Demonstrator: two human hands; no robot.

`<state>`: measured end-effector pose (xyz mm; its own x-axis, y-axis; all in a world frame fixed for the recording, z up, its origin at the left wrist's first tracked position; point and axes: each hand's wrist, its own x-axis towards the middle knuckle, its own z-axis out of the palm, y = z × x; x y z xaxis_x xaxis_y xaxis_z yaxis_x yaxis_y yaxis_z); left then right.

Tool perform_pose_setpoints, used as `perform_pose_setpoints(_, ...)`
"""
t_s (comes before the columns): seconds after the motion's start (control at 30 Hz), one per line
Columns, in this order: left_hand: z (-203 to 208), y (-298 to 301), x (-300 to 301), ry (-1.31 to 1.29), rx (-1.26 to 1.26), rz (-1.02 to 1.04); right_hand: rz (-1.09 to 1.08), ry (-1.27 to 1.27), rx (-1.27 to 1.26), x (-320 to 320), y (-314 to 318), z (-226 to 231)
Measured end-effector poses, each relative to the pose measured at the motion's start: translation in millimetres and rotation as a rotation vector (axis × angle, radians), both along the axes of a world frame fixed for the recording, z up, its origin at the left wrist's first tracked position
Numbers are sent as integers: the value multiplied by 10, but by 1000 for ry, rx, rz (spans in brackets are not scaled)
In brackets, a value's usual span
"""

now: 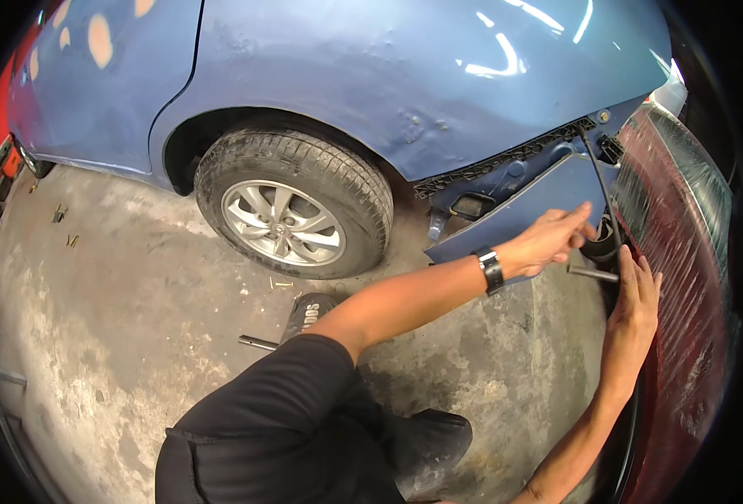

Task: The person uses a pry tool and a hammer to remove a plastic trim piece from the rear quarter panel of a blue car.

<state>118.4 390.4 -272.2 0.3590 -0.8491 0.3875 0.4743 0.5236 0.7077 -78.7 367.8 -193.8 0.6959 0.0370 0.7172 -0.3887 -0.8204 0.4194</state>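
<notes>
A long dark metal rod with a T-shaped handle slants up into the opened rear corner of a blue car. My right hand is at the handle end, its fingers stretched up along the rod and the crossbar sticking out to the left. Just left of the rod is my left hand, index finger out and the other fingers loosely bent; I cannot tell whether it touches the rod. A blue bumper panel hangs partly away from the body behind the rear wheel. Small dents mark the blue side panel.
A red car wrapped in clear film stands close on my right. A metal tube lies on the stained concrete floor near a dark lettered item. Small bits lie by the wheel. My dark shoe is below.
</notes>
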Motion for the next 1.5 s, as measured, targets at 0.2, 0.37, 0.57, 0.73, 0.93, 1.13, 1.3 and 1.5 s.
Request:
perform_pose_setpoints(0.2, 341, -295, -143, 94, -39, -28, -88, 7, -160, -48, -137, -41)
perform_pose_setpoints(0.37, 332, -311, -83, 37, -43, -9, -66, -210, -47, -71, 14, -111)
perform_pose_setpoints(0.57, 209, -324, -81, 80, -53, -63, 221, -719, 641, -74, 100, -336)
perform_pose_setpoints(0.73, 233, -362, -92, 120, -112, -96, 176, -903, 977, -84, 15, -310)
perform_pose_setpoints(0.93, 314, -306, -104, 118, -57, -109, 388, -521, 815, 69, 58, -317)
perform_pose_setpoints(1.13, 486, -362, -90, 64, -77, -114, 10, -116, -134, 35, 153, -347)
perform_pose_setpoints(1.3, 551, -362, -76, 88, -63, -108, 244, -564, 466, 15, 261, -319)
perform_pose_setpoints(1.5, 520, -305, -43, 41, -49, -91, 451, -533, 965, 31, 282, -249)
